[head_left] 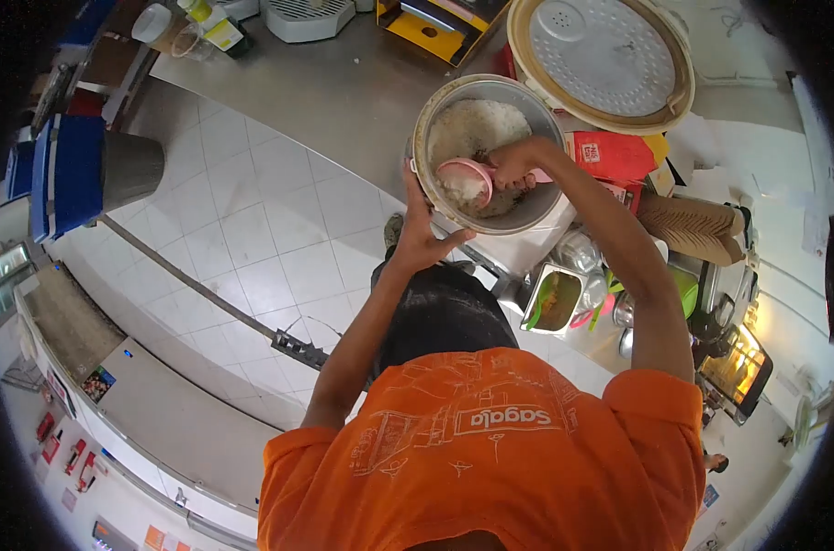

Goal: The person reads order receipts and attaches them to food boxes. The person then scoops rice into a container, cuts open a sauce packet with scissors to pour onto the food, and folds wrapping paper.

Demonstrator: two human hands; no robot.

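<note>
A round metal rice cooker pot stands at the counter's edge with its lid off. White rice lies in it, with a darker patch near the middle. My left hand grips the pot's near left side, thumb by the rim and fingers along the outer wall. Inside the pot, my right hand is closed round the handle of a pink scoop. Rice fills the scoop's bowl, which is low over the rice at the pot's left side.
The pot's round lid leans behind it. A red packet and stacked brown cardboard holders lie to the right. Nearer me sits a metal container with a green utensil. Jars and a bottle stand at the steel counter's far left.
</note>
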